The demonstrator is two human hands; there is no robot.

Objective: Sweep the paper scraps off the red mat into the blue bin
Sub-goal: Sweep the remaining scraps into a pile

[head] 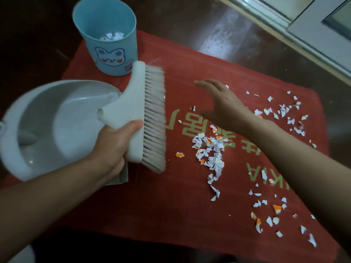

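My left hand (112, 145) grips the white hand brush (140, 112) by its back, bristles pointing right, held above the red mat (171, 196). The white dustpan (47, 126) sits under and left of the brush; whether my left hand also holds it is unclear. My right hand (222, 103) hovers flat and empty over the mat's middle, fingers stretched toward the brush. A heap of white and orange paper scraps (209, 150) lies below that hand. More scattered scraps (284, 114) cover the mat's right side. The blue bin (112, 52) stands on the mat's far left corner with scraps inside.
Dark glossy wooden floor (190, 19) surrounds the mat. A white door or window frame (313, 31) runs along the upper right. The mat carries gold printed lettering (191, 128) near its middle.
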